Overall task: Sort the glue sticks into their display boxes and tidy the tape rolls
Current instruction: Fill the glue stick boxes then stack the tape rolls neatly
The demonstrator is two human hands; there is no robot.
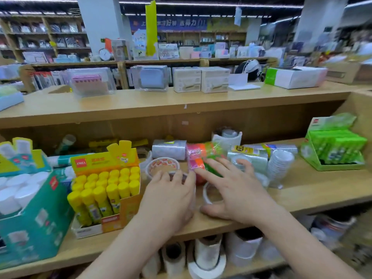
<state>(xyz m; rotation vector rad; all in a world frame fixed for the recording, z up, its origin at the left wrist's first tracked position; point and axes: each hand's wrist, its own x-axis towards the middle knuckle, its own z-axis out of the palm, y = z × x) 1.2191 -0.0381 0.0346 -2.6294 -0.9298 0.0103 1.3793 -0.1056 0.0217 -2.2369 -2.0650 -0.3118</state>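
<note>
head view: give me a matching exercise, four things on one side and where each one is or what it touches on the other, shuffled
Things:
1. yellow sticks
2. green box
3. left hand
4. right hand

Places:
a. fingers spread, touching the neon tape
b. right end of the shelf
c. upright in the orange box
d. curled over a tape roll

Pairs: 1-c, 2-b, 3-d, 4-a
</note>
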